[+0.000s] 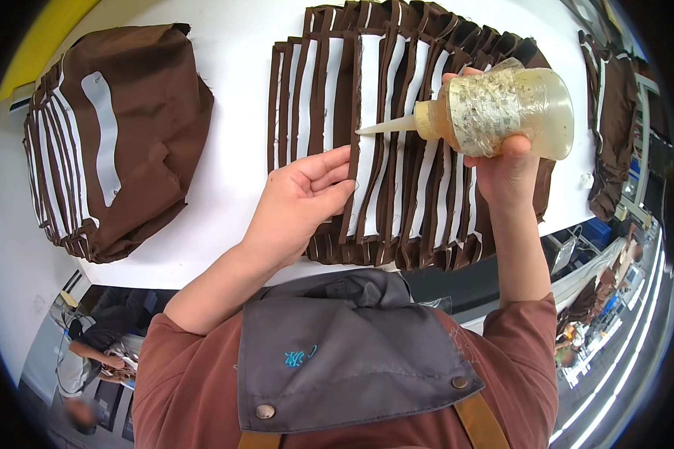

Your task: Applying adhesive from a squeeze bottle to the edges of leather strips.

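My right hand [508,168] is closed around a clear plastic squeeze bottle [486,112] wrapped in a worn label. The bottle lies sideways, and its long pale nozzle points left, with the tip at the upper part of a white strip on a brown fabric piece [369,140]. My left hand [306,196] holds the left edge of that piece between thumb and fingers. Around and beneath it, many brown fabric pieces with white strips [306,101] stand in overlapping rows. Whether the nozzle tip touches the strip, and whether liquid comes out, cannot be told.
Another pile of brown fabric [146,112] with white strips lies on the white table [236,73] at left. More brown fabric [615,129] hangs at the table's right end. A person [81,359] works at lower left; others are far off at right.
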A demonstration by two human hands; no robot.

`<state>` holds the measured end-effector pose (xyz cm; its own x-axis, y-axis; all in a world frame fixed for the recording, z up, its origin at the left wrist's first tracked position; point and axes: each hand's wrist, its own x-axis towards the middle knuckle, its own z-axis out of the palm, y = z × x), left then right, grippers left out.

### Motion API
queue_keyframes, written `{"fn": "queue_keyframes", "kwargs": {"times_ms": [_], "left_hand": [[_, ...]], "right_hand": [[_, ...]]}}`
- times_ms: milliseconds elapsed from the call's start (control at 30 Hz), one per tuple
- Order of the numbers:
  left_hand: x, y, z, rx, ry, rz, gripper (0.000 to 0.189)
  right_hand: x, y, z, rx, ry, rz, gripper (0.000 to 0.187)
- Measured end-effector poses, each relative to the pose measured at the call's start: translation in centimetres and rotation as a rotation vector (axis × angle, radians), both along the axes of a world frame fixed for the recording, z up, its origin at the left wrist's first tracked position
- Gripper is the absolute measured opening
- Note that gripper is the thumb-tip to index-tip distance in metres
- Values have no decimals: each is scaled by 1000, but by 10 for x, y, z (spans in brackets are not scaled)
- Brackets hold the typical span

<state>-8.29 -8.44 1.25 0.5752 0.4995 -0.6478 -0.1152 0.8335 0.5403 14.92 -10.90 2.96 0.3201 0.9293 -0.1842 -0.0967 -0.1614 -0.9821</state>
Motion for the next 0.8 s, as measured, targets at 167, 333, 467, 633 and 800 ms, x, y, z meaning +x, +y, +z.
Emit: {"fn": "queue_keyframes", "kwargs": {"times_ms": [167, 333, 467, 633, 800], "left_hand": [[-1, -1, -2, 25, 19, 12, 42], [-2, -5, -3, 20, 14, 18, 41], [-6, -14, 0, -11, 48, -23, 41], [-8, -18, 4, -38, 2, -11, 41], [-8, -19, 4, -32, -2, -5, 40]], "right_hand": [[1, -7, 3, -55, 30, 84, 105], [-13, -13, -3, 46, 22, -36, 105], [-3, -11, 2, -38, 8, 52, 105], [2, -8, 0, 7, -36, 9, 105], [-2, -12, 1, -15, -6, 27, 104]]}}
